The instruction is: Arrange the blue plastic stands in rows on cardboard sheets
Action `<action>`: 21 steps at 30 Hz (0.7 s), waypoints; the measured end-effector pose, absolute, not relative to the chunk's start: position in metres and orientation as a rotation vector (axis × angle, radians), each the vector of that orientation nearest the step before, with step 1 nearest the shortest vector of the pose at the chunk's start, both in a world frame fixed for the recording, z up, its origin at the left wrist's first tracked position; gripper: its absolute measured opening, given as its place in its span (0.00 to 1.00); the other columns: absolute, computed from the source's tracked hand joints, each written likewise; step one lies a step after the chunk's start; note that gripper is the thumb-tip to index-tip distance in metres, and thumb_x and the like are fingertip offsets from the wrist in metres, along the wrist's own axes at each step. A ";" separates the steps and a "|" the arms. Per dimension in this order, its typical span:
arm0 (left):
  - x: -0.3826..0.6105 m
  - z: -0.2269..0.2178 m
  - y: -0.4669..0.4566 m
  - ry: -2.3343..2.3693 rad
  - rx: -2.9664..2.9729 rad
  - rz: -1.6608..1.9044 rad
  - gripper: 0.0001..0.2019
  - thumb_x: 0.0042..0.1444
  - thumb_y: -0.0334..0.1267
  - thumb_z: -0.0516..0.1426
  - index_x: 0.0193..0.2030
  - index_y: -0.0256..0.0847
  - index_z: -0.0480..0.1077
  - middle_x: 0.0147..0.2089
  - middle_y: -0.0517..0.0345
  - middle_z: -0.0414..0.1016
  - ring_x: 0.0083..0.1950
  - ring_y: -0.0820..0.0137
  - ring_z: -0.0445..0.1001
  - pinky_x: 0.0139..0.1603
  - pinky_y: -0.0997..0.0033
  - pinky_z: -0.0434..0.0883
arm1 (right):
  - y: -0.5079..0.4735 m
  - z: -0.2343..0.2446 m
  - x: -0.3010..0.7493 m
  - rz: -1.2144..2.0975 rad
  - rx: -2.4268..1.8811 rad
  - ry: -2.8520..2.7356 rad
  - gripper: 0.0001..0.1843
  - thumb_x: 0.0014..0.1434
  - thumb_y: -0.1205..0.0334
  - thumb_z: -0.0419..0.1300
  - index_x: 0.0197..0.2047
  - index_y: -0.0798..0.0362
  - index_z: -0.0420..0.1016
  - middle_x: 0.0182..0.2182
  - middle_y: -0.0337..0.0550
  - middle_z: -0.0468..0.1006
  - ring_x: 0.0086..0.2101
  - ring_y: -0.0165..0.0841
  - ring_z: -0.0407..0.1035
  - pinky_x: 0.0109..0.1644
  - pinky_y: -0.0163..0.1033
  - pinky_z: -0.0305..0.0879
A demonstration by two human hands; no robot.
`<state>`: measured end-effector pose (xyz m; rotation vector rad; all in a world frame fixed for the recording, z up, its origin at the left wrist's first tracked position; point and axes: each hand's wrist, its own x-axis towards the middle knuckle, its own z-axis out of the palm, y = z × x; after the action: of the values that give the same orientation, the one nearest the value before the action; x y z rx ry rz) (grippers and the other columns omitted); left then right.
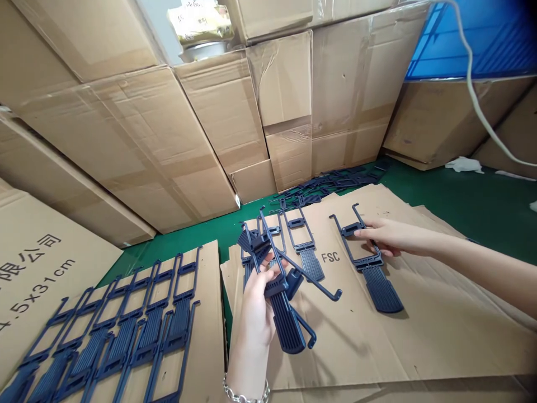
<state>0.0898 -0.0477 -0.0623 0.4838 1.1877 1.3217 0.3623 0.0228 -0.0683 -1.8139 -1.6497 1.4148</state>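
Navy plastic frames (126, 330) lie in overlapping rows at far left on a corrugated cardboard sheet (212, 302), beside a carton flap (37, 268) printed with black characters. Each frame is a matte, open rectangle with hooked ends and a ribbed, tongue-shaped paddle. Toward the middle, the left hand (254, 313), a silver chain bracelet (245, 392) at its wrist, curls tightly around a tangled bunch of frames (272, 274), lifting it above a second cardboard sheet (356, 347) stamped "FSC". Just right of that bunch, a single frame (304, 240) lies flat on the brown board. Further right, the right hand (394, 238) stretches out, its fingers laid across the top of a last frame (367, 263); whether they grip it, I cannot tell. Behind, a loose heap of frames (327, 184) sits on a green floor (436, 196) below taped cartons (285, 112). At far right, a white cable (474, 95) droops past blue mesh (470, 45).
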 end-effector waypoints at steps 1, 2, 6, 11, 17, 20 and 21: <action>0.090 -0.062 -0.048 1.188 0.483 1.319 0.18 0.50 0.27 0.51 0.49 0.36 0.67 0.36 0.52 0.78 0.36 0.70 0.77 0.26 0.78 0.71 | 0.020 -0.067 0.363 1.260 -1.900 -1.739 0.27 0.57 0.48 0.50 0.54 0.57 0.62 0.26 0.44 0.70 0.17 0.27 0.60 0.18 0.31 0.53; 0.089 -0.061 -0.048 1.191 0.483 1.316 0.18 0.50 0.27 0.51 0.50 0.36 0.67 0.37 0.52 0.78 0.37 0.69 0.77 0.26 0.78 0.72 | 0.017 -0.067 0.363 1.054 -1.976 -1.850 0.32 0.58 0.47 0.49 0.61 0.56 0.56 0.31 0.47 0.72 0.22 0.31 0.65 0.23 0.35 0.60; 0.088 -0.060 -0.049 1.179 0.491 1.300 0.19 0.51 0.27 0.51 0.51 0.36 0.66 0.37 0.52 0.79 0.38 0.68 0.77 0.28 0.75 0.73 | -0.003 -0.080 0.353 0.365 -1.906 -2.320 0.37 0.58 0.44 0.44 0.65 0.56 0.51 0.56 0.55 0.59 0.53 0.46 0.58 0.55 0.49 0.57; 0.090 -0.057 -0.050 1.174 0.532 1.275 0.23 0.51 0.28 0.52 0.56 0.35 0.64 0.36 0.51 0.79 0.38 0.68 0.77 0.30 0.77 0.73 | -0.014 -0.103 0.331 0.318 -1.918 -2.612 0.32 0.63 0.46 0.30 0.66 0.46 0.46 0.65 0.39 0.30 0.62 0.45 0.31 0.60 0.62 0.40; 0.093 -0.057 -0.053 1.179 0.580 1.237 0.24 0.50 0.29 0.52 0.57 0.34 0.63 0.38 0.49 0.79 0.41 0.65 0.77 0.29 0.77 0.72 | 0.004 -0.105 0.313 0.207 -1.863 -2.546 0.32 0.63 0.46 0.29 0.66 0.46 0.46 0.64 0.36 0.35 0.63 0.42 0.33 0.57 0.68 0.38; 0.093 -0.057 -0.055 1.164 0.613 1.201 0.25 0.50 0.31 0.54 0.57 0.35 0.63 0.39 0.48 0.78 0.44 0.63 0.75 0.31 0.76 0.73 | 0.012 -0.105 0.307 0.202 -1.823 -2.536 0.31 0.63 0.46 0.30 0.66 0.47 0.43 0.64 0.37 0.35 0.63 0.41 0.33 0.57 0.68 0.37; 0.093 -0.057 -0.056 1.155 0.618 1.194 0.25 0.50 0.31 0.54 0.57 0.35 0.63 0.40 0.48 0.78 0.45 0.63 0.75 0.31 0.76 0.73 | 0.014 -0.105 0.305 0.198 -1.823 -2.534 0.31 0.63 0.46 0.30 0.67 0.47 0.41 0.64 0.36 0.35 0.63 0.41 0.33 0.57 0.68 0.37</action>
<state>0.0934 -0.0557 -0.0572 0.6179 1.1551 1.1940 0.3046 0.0143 -0.1053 -1.8229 -2.5343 0.1981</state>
